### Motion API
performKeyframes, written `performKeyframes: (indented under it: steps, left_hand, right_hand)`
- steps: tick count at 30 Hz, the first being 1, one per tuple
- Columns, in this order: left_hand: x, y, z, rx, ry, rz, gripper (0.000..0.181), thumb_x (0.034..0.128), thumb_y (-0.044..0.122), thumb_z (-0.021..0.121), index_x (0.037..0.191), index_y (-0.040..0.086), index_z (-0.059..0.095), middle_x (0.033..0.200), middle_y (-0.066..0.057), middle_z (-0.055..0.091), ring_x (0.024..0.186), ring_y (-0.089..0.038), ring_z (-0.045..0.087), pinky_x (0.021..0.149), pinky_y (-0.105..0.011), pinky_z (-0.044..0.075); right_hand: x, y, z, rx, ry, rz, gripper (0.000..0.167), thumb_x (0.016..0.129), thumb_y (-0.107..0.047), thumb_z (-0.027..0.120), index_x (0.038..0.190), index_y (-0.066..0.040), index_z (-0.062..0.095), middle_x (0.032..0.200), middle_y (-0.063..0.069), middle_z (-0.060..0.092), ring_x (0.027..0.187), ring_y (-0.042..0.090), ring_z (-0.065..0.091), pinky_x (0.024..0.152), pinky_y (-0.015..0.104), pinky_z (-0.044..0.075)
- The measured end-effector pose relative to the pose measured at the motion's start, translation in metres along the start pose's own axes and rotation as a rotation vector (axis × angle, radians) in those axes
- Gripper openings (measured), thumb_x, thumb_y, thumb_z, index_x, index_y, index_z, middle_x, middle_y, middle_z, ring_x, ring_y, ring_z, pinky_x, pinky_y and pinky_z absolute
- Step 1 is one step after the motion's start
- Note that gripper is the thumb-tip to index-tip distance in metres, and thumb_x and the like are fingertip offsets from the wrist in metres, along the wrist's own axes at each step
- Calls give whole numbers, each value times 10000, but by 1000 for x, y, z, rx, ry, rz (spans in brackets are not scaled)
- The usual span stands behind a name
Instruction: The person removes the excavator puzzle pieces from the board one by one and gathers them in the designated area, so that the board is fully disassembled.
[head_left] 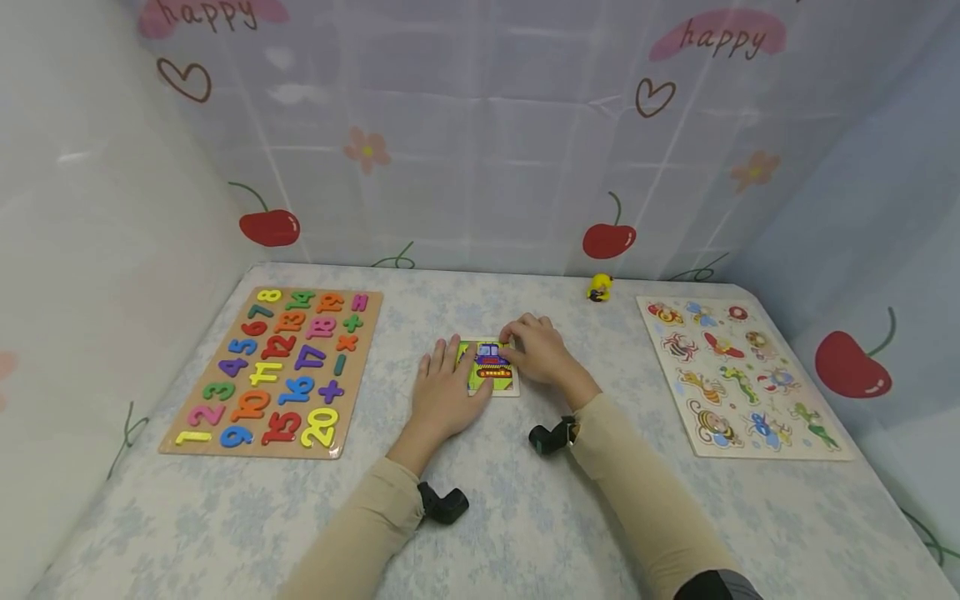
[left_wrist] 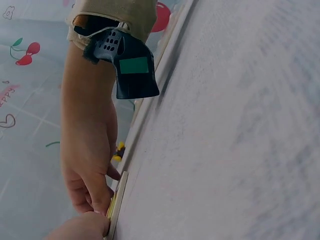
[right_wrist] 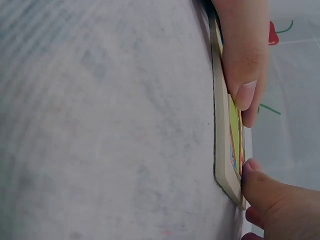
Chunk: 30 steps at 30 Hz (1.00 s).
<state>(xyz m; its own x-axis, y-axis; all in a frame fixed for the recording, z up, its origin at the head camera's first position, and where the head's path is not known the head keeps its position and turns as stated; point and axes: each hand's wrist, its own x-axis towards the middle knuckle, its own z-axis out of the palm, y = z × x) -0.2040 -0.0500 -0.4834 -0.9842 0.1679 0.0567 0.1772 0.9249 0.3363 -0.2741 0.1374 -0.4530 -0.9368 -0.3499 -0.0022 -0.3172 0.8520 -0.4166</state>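
A small jigsaw puzzle (head_left: 493, 374) lies on the table between the hands. It shows a purple and orange vehicle on a green ground inside a pale wooden frame (right_wrist: 220, 150). My left hand (head_left: 446, 387) rests on its left side, fingers spread and straight, the thumb along the lower edge. At the upper right corner, my right hand (head_left: 543, 354) has curled fingers, with thumb and forefinger pinching at a puzzle piece. That piece is mostly hidden by the fingertips. The left wrist view shows the right hand (left_wrist: 90, 165) bent down over the puzzle's edge.
A wooden number board (head_left: 300, 392) with coloured numerals lies at the left. At the right is a pale board (head_left: 738, 379) with insect pictures. A small yellow and black toy (head_left: 599, 287) stands at the back edge, before a printed curtain (head_left: 480, 167).
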Motion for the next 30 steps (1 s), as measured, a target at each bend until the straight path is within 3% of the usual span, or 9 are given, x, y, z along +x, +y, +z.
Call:
performKeyframes:
  steps: [15,23,30]
  left_hand:
    - [-1,0,-2,3,-17,-4,749,964,629,362,1595,245,235,1682,-60,131,1561,-300,72,1253,-518,88]
    - [-1,0,-1,4,-11,-4,747,963,628,366,1592,244,247,1681,-62,140,1561,-299,76,1253,-517,92]
    - [0,-1,0,7,-5,-5,747,960,630,369,1592,249,249,1681,-60,145,1561,-297,81,1253,-512,93]
  right_hand:
    - [8,-5,-5,17,-122,10,224,997,-312,593,1118,-125,572,1068,56,494,1050,243,395,892,397,344]
    - [9,-1,-2,134,-79,15,178,988,-257,615,1099,-121,589,1047,54,535,1021,218,417,870,370,377]
    - [10,3,0,242,-47,-11,227,980,-208,632,1170,-86,651,1033,60,628,970,194,541,895,354,472]
